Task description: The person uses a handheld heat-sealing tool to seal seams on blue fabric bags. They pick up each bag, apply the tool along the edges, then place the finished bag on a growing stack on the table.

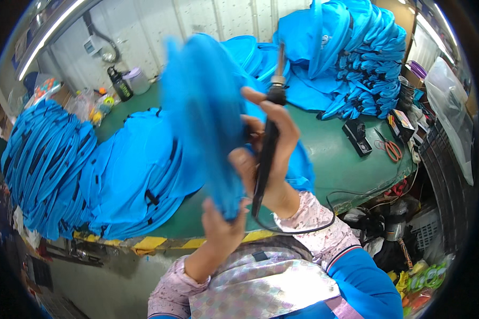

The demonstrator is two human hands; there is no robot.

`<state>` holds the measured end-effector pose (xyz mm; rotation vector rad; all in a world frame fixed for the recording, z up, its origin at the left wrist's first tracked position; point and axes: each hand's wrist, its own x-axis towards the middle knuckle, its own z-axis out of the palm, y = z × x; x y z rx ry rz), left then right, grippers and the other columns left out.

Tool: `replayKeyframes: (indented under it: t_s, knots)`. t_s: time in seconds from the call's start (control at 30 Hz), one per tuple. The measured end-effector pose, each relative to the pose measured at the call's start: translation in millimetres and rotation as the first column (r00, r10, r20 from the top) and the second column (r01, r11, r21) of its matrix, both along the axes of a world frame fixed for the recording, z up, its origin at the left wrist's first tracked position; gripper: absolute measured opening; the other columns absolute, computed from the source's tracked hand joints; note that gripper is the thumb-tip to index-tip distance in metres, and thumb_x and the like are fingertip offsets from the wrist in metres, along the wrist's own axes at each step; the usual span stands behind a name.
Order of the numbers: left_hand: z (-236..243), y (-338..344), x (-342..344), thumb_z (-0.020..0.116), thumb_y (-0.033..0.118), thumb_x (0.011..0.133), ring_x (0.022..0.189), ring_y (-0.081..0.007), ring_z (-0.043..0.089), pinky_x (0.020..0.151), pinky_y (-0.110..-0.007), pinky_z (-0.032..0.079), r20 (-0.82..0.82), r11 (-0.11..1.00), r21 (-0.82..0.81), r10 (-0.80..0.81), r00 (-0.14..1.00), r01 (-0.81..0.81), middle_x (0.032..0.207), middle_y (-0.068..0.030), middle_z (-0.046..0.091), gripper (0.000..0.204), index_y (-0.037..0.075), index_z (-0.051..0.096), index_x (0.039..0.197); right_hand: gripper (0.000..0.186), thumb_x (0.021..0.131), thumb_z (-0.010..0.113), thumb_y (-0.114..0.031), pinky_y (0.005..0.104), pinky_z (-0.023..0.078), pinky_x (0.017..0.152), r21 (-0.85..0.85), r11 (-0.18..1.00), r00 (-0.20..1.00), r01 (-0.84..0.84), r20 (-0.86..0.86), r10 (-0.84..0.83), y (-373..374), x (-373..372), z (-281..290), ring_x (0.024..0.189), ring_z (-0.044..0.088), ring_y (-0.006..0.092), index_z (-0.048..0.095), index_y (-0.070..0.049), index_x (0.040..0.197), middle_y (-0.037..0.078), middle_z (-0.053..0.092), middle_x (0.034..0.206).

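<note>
My left hand grips the lower end of a blue fabric piece, held upright and blurred by motion over the bench. My right hand holds a black-handled heated tool, like a soldering iron, with its metal tip pointing up and a cable looping down over my sleeve. The fingers of that hand also reach to the right side of the blue piece. Behind and beside my hands lie more blue fabric pieces with black tabs, spread in an overlapping layer on the green bench.
Piles of blue pieces stand at the left and back right. A black bottle and white tub sit at the back. At right are a black holder, orange scissors and small boxes. The bench has a yellow-black striped front edge.
</note>
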<state>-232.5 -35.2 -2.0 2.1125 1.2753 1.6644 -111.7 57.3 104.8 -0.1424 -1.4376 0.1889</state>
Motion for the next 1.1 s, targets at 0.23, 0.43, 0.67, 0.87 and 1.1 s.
replayKeyframes:
  t_s: [0.23,0.43,0.67,0.87,1.1]
  knots:
    - [116,100,-45,0.069,0.009,0.093,0.087,-0.0213,0.069,0.075,-0.033,0.053,-0.153,0.976,0.219,0.033,0.988,0.002,0.105,-0.0175,0.071,0.046,-0.005,0.046,0.13,0.062,0.096,0.068,-0.029,0.0437,0.056,0.091,0.079,0.996,0.961,0.036,-0.275,-0.013,16,47,4,0.113,0.065,0.037,0.034,-0.001,0.141,0.034,0.052,0.133]
    - [200,280,-48,0.07,0.015,0.091,0.103,-0.0393,0.068,0.086,-0.04,0.053,-0.363,0.983,0.163,-0.022,0.932,0.086,0.115,-0.0227,0.069,0.053,0.0,0.048,0.136,0.053,0.102,0.058,-0.021,0.0338,0.058,0.076,-0.262,0.948,0.961,0.18,-0.159,-0.227,28,94,-63,0.084,0.071,0.0231,0.028,-0.002,0.142,0.033,0.05,0.134]
    - [81,439,-9,0.074,0.018,0.087,0.123,-0.0369,0.058,0.102,-0.043,0.047,-0.615,0.984,-0.126,-0.176,0.769,0.125,0.134,-0.0175,0.061,0.06,0.019,0.051,0.143,0.046,0.101,0.057,-0.013,0.0313,0.059,0.068,-0.443,0.872,0.972,0.206,-0.011,-0.236,39,111,-110,0.076,0.07,0.0202,0.033,-0.004,0.138,0.028,0.053,0.127]
    - [37,335,-9,0.071,0.007,0.082,0.119,-0.0369,0.056,0.096,-0.046,0.047,-0.703,0.98,0.079,-0.076,0.707,0.183,0.129,-0.0158,0.06,0.049,0.007,0.057,0.128,0.045,0.101,0.056,-0.016,0.0323,0.055,0.076,-0.492,0.857,0.988,0.156,0.066,-0.142,18,114,-118,0.075,0.069,0.0191,0.034,-0.004,0.138,0.025,0.053,0.128]
    - [16,130,-151,0.081,0.024,0.075,0.116,-0.0331,0.056,0.095,-0.044,0.046,-0.797,0.794,0.012,0.374,0.474,-0.608,0.121,-0.0156,0.059,0.061,0.003,0.057,0.127,0.042,0.1,0.058,-0.012,0.0303,0.055,0.07,-0.577,0.817,0.999,0.017,0.039,0.007,-9,102,-124,0.075,0.068,0.0185,0.038,-0.002,0.135,0.025,0.055,0.124]
